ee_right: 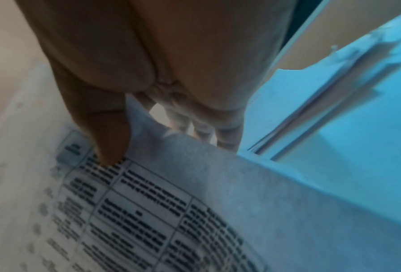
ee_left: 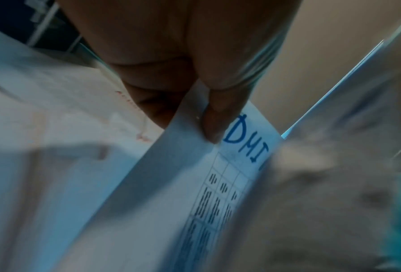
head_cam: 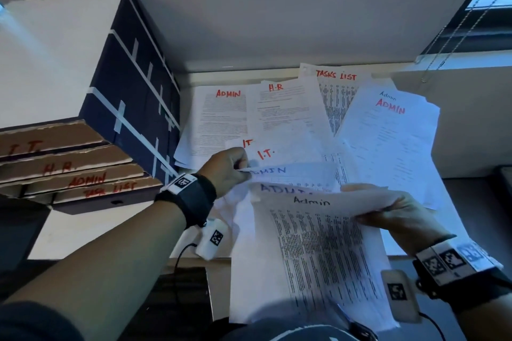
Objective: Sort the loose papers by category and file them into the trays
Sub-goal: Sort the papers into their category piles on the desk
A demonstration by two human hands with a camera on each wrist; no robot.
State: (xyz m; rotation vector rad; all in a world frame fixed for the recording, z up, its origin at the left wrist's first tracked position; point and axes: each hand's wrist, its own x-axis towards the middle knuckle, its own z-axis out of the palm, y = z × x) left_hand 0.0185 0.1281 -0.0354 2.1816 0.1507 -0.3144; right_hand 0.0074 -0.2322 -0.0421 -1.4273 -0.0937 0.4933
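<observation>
Loose papers [head_cam: 279, 119] lie fanned over the bench [head_cam: 471, 124], to the right of the stacked cardboard trays [head_cam: 72, 169] marked I.T., H.R., ADMIN and TASK LIST. The sheets look light, limp and slick on one another, so a corner pinch is likely the safest hold; pulled flat they would probably drag their neighbours. The left hand [head_cam: 227, 169] pinches the top left corner of a sheet lettered ADMIN in blue [ee_left: 236, 152], thumb on top and fingers [ee_left: 157, 110] beneath, closed tight. Further right, the right hand [head_cam: 399, 216] grips a drooping bundle headed Admin [head_cam: 318, 243], thumb pressed on the printed table and the remaining fingers [ee_right: 227, 132] curled behind its edge
</observation>
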